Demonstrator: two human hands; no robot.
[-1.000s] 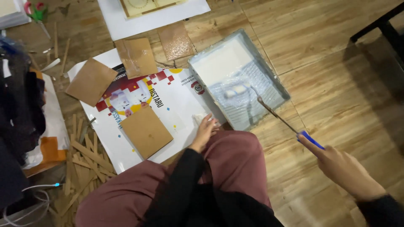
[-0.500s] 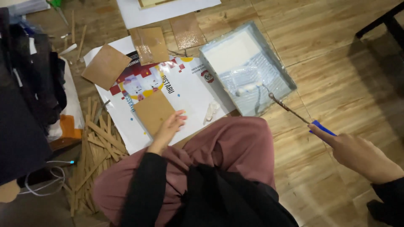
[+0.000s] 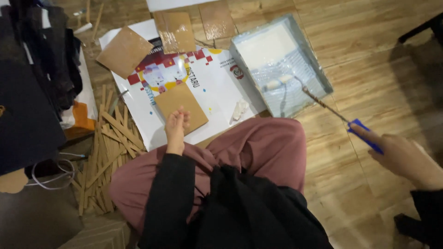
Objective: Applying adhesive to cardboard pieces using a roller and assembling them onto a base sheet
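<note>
Holding 1 small paint roller (image 3: 318,99) by its blue handle in our right hand (image 3: 399,157), fingers closed round the grip; roller head rests in the grey paint tray (image 3: 318,83), which holds white paint. Left hand (image 3: 176,127): fingers loosely curled, tips on 1 bare cardboard panel (image 3: 177,103) lying on the printed poster sheet (image 3: 217,90).

Progress, as we judge it: this panel looks unpainted; 3 other panels (image 3: 124,50) beyond, 2 glossy, perhaps coated.

Setting: wooden plank floor (image 3: 369,37), wooden strips (image 3: 108,138) scattered at left, dark clothing beside them.
</note>
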